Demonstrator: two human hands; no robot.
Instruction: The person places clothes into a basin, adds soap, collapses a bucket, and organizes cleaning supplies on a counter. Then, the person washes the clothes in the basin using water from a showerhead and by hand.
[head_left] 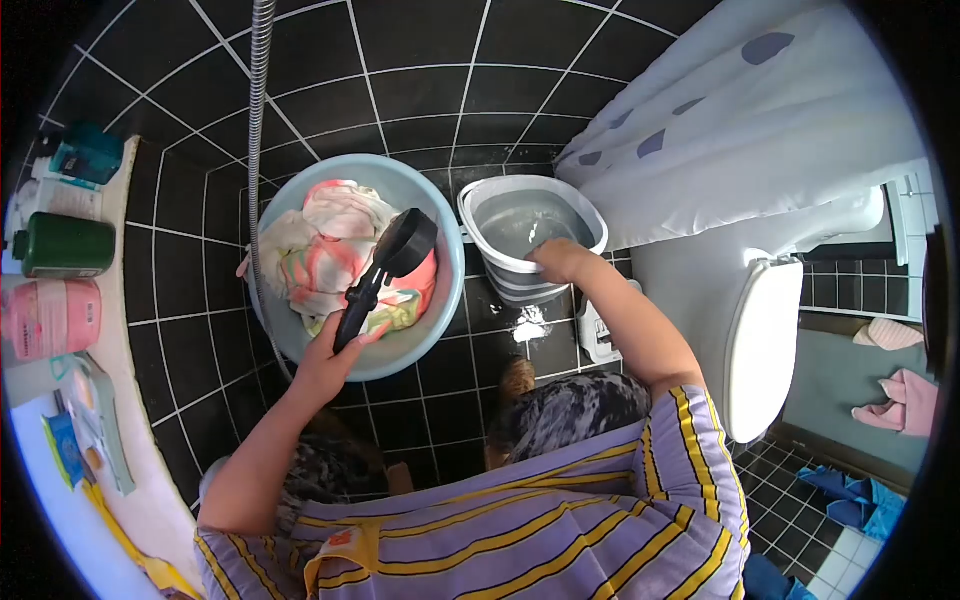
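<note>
My left hand (328,362) is wrapped round the handle of a black shower head (404,246), which is held over a pale blue basin (447,300). In the basin lies a heap of wet-looking cloth (325,262), white with pink and yellow-green patches. My right hand (560,261) grips the near rim of a grey-and-white striped bucket (525,287), its fingertips partly hidden over the edge. Greyish water (525,222) stands inside the bucket, to the right of the basin.
On the left, a ledge (135,300) carries a green bottle (68,246), a pink container (52,318) and a yellow brush (125,530). A metal hose (257,110) hangs beside the basin. Right are a curtain (690,160) and a toilet (765,350). The dark floor tiles (455,370) look wet.
</note>
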